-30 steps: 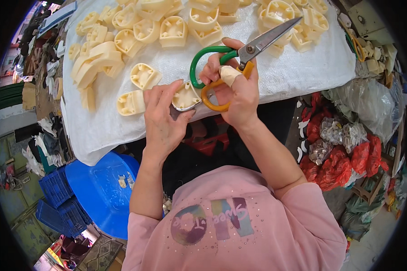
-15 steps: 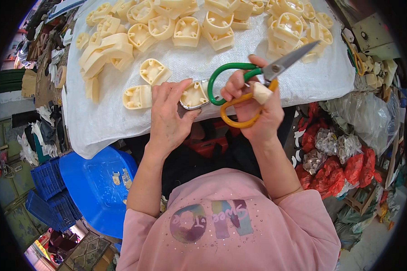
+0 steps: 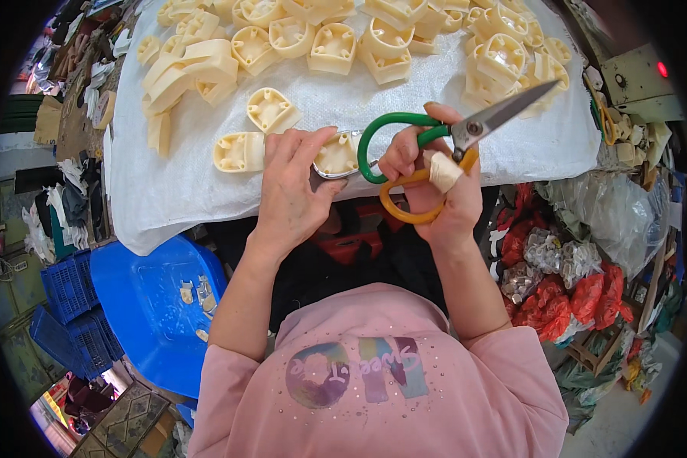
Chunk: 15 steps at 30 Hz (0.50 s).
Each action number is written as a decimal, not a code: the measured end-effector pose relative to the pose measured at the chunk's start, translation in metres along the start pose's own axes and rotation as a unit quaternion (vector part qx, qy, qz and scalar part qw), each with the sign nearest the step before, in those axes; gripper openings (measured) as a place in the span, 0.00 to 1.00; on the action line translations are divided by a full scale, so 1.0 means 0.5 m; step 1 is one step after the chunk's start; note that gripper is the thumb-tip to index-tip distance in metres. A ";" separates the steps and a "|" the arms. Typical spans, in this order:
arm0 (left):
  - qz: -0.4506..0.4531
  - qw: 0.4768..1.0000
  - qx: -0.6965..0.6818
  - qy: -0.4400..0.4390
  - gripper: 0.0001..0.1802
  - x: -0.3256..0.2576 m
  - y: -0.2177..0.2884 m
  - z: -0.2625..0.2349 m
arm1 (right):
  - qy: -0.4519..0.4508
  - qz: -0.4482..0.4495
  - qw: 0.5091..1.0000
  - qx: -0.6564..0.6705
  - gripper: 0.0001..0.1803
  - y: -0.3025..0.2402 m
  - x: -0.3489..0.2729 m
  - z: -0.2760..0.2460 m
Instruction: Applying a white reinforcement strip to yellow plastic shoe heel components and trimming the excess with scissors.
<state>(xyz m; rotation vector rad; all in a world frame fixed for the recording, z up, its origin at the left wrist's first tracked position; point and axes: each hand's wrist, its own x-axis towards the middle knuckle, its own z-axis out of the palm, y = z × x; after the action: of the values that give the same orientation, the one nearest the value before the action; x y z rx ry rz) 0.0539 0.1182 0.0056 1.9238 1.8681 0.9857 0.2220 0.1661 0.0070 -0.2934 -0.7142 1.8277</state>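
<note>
In the head view, against one second earlier, I note the right hand [image 3: 456, 202], gripping metal scissors with green and orange loop handles [image 3: 472, 131], now farther from the left hand [image 3: 288, 187], and a red light [image 3: 662, 69] lit on the pale metal box [image 3: 635, 82]. The cream D-shaped plastic piece with a shiny silver rim [image 3: 337, 156] is at the near edge of the white woven sheet [image 3: 183, 183], gripped between left index fingertip and thumb, the scissors' handles just to its right.
</note>
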 end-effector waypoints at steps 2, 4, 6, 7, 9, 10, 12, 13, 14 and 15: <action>-0.008 1.000 0.001 -0.002 0.33 -0.003 -0.005 -0.002 | -0.012 0.010 1.000 0.002 0.26 -0.007 0.009 -0.005; -0.001 1.000 -0.002 -0.002 0.33 -0.006 -0.006 -0.001 | -0.021 -0.003 1.000 0.008 0.26 -0.025 0.013 0.014; -0.009 1.000 -0.001 -0.003 0.33 -0.009 -0.002 -0.004 | -0.043 0.003 0.999 -0.032 0.26 -0.003 0.014 0.007; -0.010 1.000 -0.004 -0.003 0.33 -0.004 0.000 -0.007 | -0.065 0.004 0.995 -0.078 0.26 0.003 0.019 0.006; -0.010 1.000 -0.014 -0.006 0.33 -0.003 0.000 -0.007 | -0.061 0.016 0.996 -0.062 0.26 -0.008 0.023 0.008; -0.016 1.000 -0.016 -0.011 0.33 -0.005 -0.003 -0.007 | -0.040 0.032 0.997 -0.050 0.25 -0.010 0.026 0.012; -0.012 1.000 -0.016 -0.010 0.33 -0.004 -0.006 -0.006 | -0.034 0.042 0.997 -0.045 0.24 -0.016 0.036 0.014; -0.007 1.000 -0.020 -0.014 0.33 -0.006 -0.006 -0.005 | -0.037 0.043 0.997 -0.046 0.24 -0.020 0.042 0.014; -0.007 1.000 -0.019 -0.011 0.33 -0.007 -0.006 -0.006 | -0.040 0.023 0.997 -0.054 0.24 -0.023 0.054 0.014; -0.011 1.000 -0.018 -0.013 0.34 -0.008 -0.006 -0.007 | -0.043 0.003 0.997 -0.061 0.23 -0.025 0.066 0.014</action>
<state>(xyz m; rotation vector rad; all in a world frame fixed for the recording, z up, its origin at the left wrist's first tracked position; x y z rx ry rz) 0.0497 0.1136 0.0052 1.8822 1.8420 0.9752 0.2158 0.1966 0.0248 -0.2979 -0.8888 1.8137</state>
